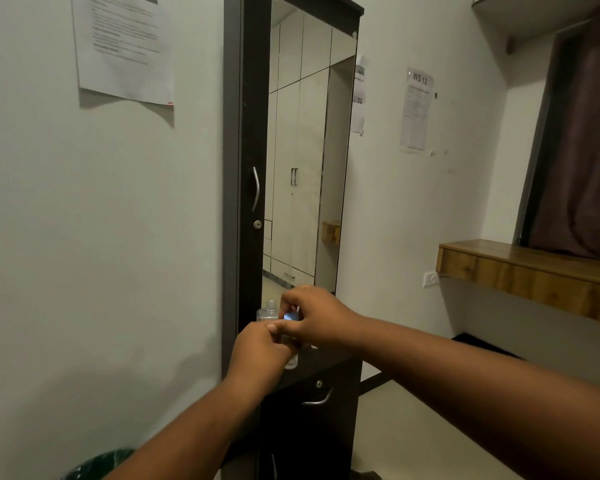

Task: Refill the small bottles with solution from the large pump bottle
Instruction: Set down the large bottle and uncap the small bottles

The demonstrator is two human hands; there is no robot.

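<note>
**Small bottle held between both hands, above the dark shelf**

Our left hand (260,348) grips a small bottle (291,358), long axis upright. Our right hand (314,318) pinches its top, probably the cap. A second, uncapped bottle (268,310) stands just behind. No pump bottle is visible.

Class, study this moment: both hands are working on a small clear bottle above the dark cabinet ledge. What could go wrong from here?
1. The left hand holds the small bottle in the air while the right hand pinches at its top; a slip could drop or spill it.
2. Another clear bottle stands close behind the hands, so a knuckle might tip it.
3. Dim light hides the bottle's opening.
</note>
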